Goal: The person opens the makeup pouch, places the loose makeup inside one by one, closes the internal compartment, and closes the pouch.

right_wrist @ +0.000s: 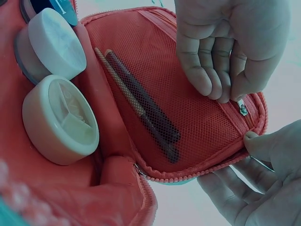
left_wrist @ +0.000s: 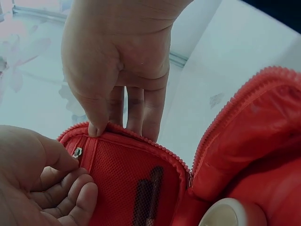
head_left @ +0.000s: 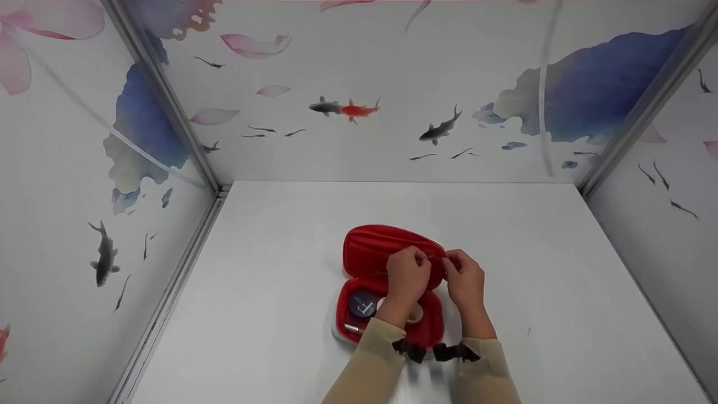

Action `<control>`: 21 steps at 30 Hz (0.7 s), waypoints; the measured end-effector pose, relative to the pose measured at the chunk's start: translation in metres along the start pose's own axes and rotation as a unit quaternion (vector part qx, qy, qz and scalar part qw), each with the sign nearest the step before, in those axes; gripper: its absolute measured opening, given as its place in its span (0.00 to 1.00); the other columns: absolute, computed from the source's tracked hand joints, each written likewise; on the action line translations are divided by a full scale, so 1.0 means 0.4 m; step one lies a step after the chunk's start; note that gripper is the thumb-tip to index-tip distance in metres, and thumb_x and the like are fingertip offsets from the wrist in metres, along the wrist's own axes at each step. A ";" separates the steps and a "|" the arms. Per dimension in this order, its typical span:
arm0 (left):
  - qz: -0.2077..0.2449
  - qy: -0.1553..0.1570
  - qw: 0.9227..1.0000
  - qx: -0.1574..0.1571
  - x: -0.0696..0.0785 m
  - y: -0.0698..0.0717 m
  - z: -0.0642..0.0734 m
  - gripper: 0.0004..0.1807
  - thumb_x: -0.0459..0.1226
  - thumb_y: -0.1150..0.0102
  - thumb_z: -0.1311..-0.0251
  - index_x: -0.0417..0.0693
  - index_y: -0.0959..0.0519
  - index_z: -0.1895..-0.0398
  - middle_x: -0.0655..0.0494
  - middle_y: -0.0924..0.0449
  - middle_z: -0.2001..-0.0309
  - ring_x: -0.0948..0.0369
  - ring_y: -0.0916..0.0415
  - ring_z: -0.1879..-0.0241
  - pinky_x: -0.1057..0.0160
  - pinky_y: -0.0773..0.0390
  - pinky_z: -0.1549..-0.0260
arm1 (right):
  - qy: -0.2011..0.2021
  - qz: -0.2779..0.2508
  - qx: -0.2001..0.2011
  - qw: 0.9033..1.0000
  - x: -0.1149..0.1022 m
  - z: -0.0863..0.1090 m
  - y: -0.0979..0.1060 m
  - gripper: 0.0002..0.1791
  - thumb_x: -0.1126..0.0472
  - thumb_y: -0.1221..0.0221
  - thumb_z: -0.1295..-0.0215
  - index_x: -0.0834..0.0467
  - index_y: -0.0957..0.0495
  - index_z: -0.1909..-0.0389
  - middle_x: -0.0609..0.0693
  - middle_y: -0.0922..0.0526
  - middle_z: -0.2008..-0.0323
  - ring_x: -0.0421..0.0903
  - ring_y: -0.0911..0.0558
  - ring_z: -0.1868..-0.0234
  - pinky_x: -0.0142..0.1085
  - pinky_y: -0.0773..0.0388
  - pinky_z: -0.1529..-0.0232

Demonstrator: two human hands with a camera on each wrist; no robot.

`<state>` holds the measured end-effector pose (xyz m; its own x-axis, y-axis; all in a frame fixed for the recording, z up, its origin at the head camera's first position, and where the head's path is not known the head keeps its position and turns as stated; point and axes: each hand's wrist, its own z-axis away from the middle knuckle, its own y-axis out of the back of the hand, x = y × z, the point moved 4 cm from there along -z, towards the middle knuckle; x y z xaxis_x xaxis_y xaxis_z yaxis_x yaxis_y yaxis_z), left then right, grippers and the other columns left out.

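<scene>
A red cosmetic case lies unzipped on the table, its lid raised at the back. My left hand pinches the small metal zipper pull of the mesh pocket inside the lid. At the lid's right corner, my right hand grips the rim, thumb inside and fingers outside. Two slim dark cosmetic pencils show through the mesh. In the base sit a dark blue round container, a white-lidded jar and a cream round container with a clear top.
A silver-ended tube lies at the base's front left. The white table is enclosed by panels printed with fish and petals, including the back panel. Metal posts stand at the corners.
</scene>
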<state>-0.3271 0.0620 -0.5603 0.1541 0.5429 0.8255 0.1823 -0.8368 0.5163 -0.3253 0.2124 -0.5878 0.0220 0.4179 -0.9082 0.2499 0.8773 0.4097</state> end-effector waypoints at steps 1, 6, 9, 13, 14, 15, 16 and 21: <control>0.001 -0.001 1.000 0.001 -0.001 0.001 0.001 0.07 0.33 0.34 0.32 0.51 0.14 0.70 0.59 0.12 0.69 0.65 0.19 0.66 0.66 0.17 0.60 | -0.002 0.001 0.001 1.000 0.000 0.000 0.000 0.10 0.63 0.43 0.21 0.61 0.15 0.50 0.61 0.11 0.53 0.54 0.12 0.52 0.24 0.20 0.61; -0.001 -0.004 1.000 0.012 -0.004 0.007 0.003 0.07 0.33 0.35 0.33 0.50 0.14 0.70 0.58 0.12 0.69 0.64 0.17 0.65 0.65 0.17 0.61 | -0.006 0.004 0.003 1.000 0.000 0.002 -0.004 0.09 0.63 0.43 0.21 0.61 0.15 0.50 0.61 0.11 0.53 0.54 0.12 0.52 0.28 0.17 0.59; -0.006 -0.007 1.000 0.019 -0.006 0.007 0.005 0.07 0.33 0.35 0.33 0.50 0.14 0.70 0.58 0.12 0.69 0.64 0.17 0.65 0.65 0.17 0.61 | -0.008 0.000 0.001 1.000 0.000 0.003 -0.007 0.09 0.63 0.43 0.21 0.60 0.15 0.50 0.61 0.11 0.52 0.55 0.12 0.51 0.32 0.15 0.56; -0.008 -0.007 1.000 0.014 -0.010 0.003 0.009 0.06 0.34 0.35 0.31 0.49 0.13 0.68 0.58 0.12 0.68 0.64 0.17 0.64 0.66 0.17 0.60 | -0.013 -0.001 -0.003 1.000 0.004 0.006 -0.007 0.10 0.62 0.44 0.20 0.60 0.15 0.49 0.60 0.12 0.51 0.55 0.12 0.50 0.35 0.13 0.54; -0.007 -0.005 1.000 0.011 -0.011 0.002 0.010 0.06 0.34 0.35 0.31 0.49 0.13 0.67 0.58 0.12 0.68 0.64 0.17 0.64 0.66 0.17 0.60 | -0.014 0.001 -0.003 1.000 0.005 0.007 -0.007 0.10 0.62 0.44 0.20 0.60 0.16 0.49 0.60 0.12 0.51 0.55 0.12 0.49 0.36 0.13 0.54; -0.005 -0.004 1.000 0.010 -0.012 0.002 0.012 0.06 0.34 0.36 0.31 0.48 0.13 0.67 0.58 0.12 0.67 0.64 0.17 0.64 0.65 0.16 0.59 | -0.014 0.003 -0.004 1.000 0.005 0.008 -0.006 0.10 0.62 0.44 0.20 0.60 0.16 0.49 0.60 0.12 0.50 0.55 0.12 0.49 0.36 0.13 0.54; -0.004 -0.001 1.000 0.009 -0.013 0.002 0.013 0.06 0.34 0.36 0.31 0.48 0.13 0.66 0.58 0.12 0.67 0.64 0.17 0.63 0.65 0.16 0.59 | -0.015 0.005 -0.005 1.000 0.006 0.008 -0.005 0.10 0.62 0.44 0.19 0.60 0.16 0.49 0.60 0.12 0.50 0.55 0.12 0.49 0.36 0.12 0.54; -0.004 0.008 1.000 0.018 -0.015 0.007 0.016 0.06 0.35 0.35 0.31 0.49 0.13 0.66 0.58 0.11 0.66 0.62 0.15 0.61 0.62 0.15 0.56 | -0.007 0.010 -0.001 1.000 0.004 0.006 -0.001 0.10 0.63 0.43 0.20 0.62 0.16 0.49 0.61 0.12 0.50 0.56 0.12 0.49 0.30 0.14 0.57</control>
<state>-0.3212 0.0568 -0.5651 0.1367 0.5475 0.8256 0.2174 -0.8296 0.5142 -0.3230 0.2121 -0.5896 0.0402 0.4330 -0.9005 0.2473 0.8689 0.4289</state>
